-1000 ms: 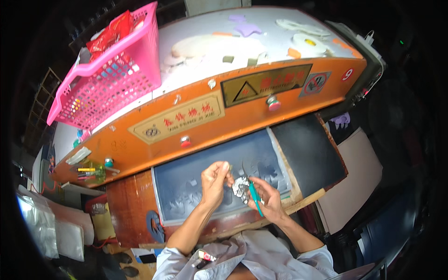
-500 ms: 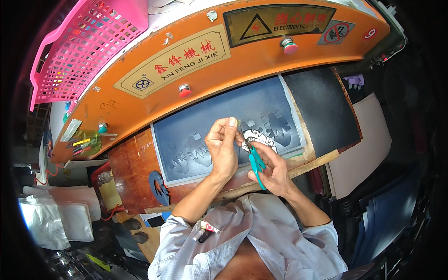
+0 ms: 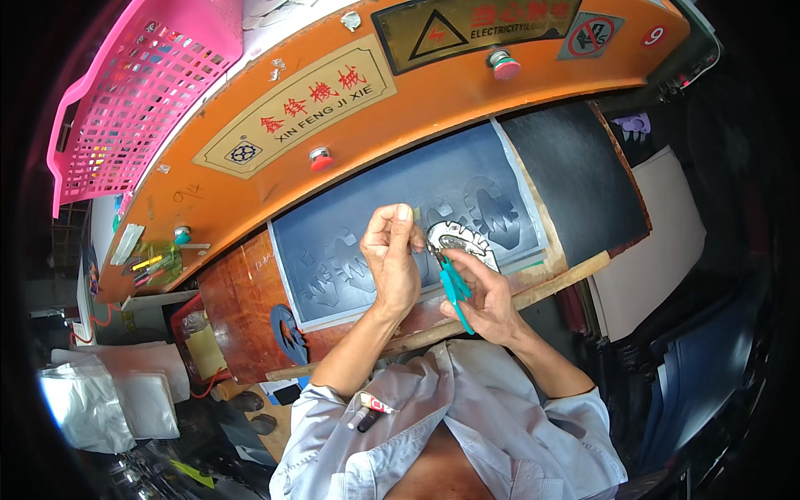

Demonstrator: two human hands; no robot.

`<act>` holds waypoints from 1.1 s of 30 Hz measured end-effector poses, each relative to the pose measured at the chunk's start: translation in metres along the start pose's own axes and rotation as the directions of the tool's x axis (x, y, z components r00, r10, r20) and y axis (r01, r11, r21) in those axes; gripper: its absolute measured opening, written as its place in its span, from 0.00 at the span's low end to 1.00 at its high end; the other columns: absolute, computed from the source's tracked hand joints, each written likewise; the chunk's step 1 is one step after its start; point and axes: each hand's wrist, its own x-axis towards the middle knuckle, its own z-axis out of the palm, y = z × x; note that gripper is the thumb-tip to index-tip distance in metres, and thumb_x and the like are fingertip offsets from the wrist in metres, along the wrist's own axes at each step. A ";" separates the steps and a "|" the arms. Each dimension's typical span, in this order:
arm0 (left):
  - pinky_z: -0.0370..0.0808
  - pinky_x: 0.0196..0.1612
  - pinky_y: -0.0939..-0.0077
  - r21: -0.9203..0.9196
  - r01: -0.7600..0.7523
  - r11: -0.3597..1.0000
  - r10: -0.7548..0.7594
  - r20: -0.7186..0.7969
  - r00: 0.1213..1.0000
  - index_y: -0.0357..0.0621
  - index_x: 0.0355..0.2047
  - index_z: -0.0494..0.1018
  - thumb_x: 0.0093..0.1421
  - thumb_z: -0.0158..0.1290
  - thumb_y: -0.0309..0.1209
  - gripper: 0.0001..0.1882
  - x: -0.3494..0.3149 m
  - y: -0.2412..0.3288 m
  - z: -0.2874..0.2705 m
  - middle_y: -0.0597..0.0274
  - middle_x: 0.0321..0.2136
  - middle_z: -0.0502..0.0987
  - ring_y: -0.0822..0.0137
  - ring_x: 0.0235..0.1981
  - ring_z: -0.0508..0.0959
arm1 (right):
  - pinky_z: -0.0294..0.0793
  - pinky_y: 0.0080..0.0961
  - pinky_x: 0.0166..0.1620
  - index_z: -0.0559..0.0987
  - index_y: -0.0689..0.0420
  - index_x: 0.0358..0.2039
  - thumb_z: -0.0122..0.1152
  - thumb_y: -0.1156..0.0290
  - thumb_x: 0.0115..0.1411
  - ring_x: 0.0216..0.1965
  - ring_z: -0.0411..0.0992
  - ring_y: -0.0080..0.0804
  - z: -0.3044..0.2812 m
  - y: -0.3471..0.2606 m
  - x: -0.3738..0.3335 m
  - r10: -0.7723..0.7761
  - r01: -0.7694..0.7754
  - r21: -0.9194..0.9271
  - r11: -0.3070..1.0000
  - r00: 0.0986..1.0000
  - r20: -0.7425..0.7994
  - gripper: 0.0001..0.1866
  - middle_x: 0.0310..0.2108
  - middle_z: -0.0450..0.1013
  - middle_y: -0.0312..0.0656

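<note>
Hand inspection: tool in right, small piece in left

My left hand (image 3: 393, 254) is raised over the blue sheet (image 3: 450, 158), thumb and forefinger closed in a pinch on a small greenish piece (image 3: 417, 214). What the piece is made of, I cannot tell.

My right hand (image 3: 486, 298) is curled around the teal handles of a hand tool (image 3: 456, 292), its head pointing up and away from me. A white-and-dark toothed piece (image 3: 468, 237), curved along its outer edge, is found just beyond my right fingertips, beside the tool's head and to the right of my left hand. I cannot tell whether the tool bites on it; the tip is partly hidden.

The blue sheet bears several toothed, rounded outlines and rests on a reddish wooden board (image 3: 237, 304). A dark blue cut shape (image 3: 287, 337) lies on that board, left of the sheet and well apart from both hands. A black panel (image 3: 571, 167) is noted to the sheet's right. Beyond the sheet runs an orange machine front (image 3: 437, 96) fitted with a red push button (image 3: 320, 161), with a pink basket (image 3: 221, 37) above at left.
</note>
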 end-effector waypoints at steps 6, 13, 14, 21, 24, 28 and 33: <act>0.67 0.30 0.79 0.015 0.007 1.000 -0.007 0.011 1.000 0.42 0.36 0.76 0.72 0.58 0.35 0.10 -0.002 -0.006 0.001 0.69 0.22 0.74 0.78 0.23 0.68 | 0.71 0.19 0.42 0.69 0.63 0.67 0.76 0.70 0.59 0.37 0.68 0.18 -0.002 0.001 0.001 0.001 -0.001 0.001 1.000 1.000 -0.006 0.38 0.39 0.72 0.33; 0.67 0.29 0.81 0.112 -0.048 0.993 0.048 0.007 0.999 0.41 0.36 0.76 0.73 0.57 0.34 0.10 -0.001 -0.013 -0.001 0.68 0.22 0.74 0.79 0.23 0.69 | 0.75 0.22 0.50 0.66 0.66 0.69 0.73 0.77 0.61 0.48 0.71 0.21 -0.007 0.004 0.003 0.072 -0.073 0.022 0.997 0.997 0.018 0.38 0.49 0.73 0.38; 0.68 0.29 0.81 0.142 -0.073 0.987 0.071 0.019 0.997 0.41 0.37 0.76 0.73 0.57 0.34 0.10 -0.001 -0.014 -0.002 0.68 0.22 0.75 0.79 0.23 0.70 | 0.75 0.21 0.50 0.66 0.66 0.69 0.72 0.78 0.61 0.47 0.71 0.20 -0.007 0.005 0.003 0.079 -0.080 0.051 0.995 0.997 0.016 0.37 0.48 0.74 0.38; 0.69 0.29 0.82 0.256 -0.098 0.962 0.089 0.048 0.995 0.40 0.37 0.77 0.73 0.57 0.35 0.11 0.007 -0.019 -0.007 0.68 0.22 0.75 0.79 0.23 0.72 | 0.80 0.22 0.46 0.69 0.68 0.67 0.65 0.81 0.64 0.44 0.80 0.23 -0.006 0.007 0.008 0.055 -0.052 0.062 0.997 0.998 -0.044 0.30 0.46 0.80 0.44; 0.68 0.27 0.82 0.172 -0.023 0.985 0.015 0.049 0.999 0.39 0.39 0.78 0.72 0.58 0.35 0.10 0.012 -0.017 -0.010 0.68 0.22 0.75 0.79 0.23 0.72 | 0.81 0.22 0.46 0.69 0.68 0.67 0.63 0.83 0.65 0.43 0.81 0.25 -0.007 0.008 0.009 0.039 -0.037 0.050 0.998 0.998 -0.047 0.29 0.47 0.81 0.46; 0.65 0.23 0.80 0.306 0.072 0.949 -0.144 0.218 0.965 0.37 0.40 0.79 0.72 0.57 0.34 0.11 0.023 -0.003 -0.026 0.68 0.24 0.75 0.78 0.20 0.70 | 0.81 0.22 0.44 0.70 0.68 0.66 0.63 0.83 0.65 0.43 0.81 0.24 -0.012 0.010 0.008 0.069 -0.067 0.045 0.997 0.997 -0.038 0.28 0.45 0.81 0.45; 0.58 0.20 0.81 0.348 0.243 0.906 -0.351 0.292 0.890 0.36 0.34 0.80 0.69 0.60 0.31 0.10 0.039 0.006 -0.039 0.72 0.18 0.73 0.81 0.16 0.63 | 0.76 0.18 0.41 0.72 0.69 0.65 0.64 0.83 0.65 0.39 0.74 0.17 -0.012 0.013 0.010 0.105 -0.104 0.046 0.994 0.994 -0.014 0.28 0.43 0.79 0.37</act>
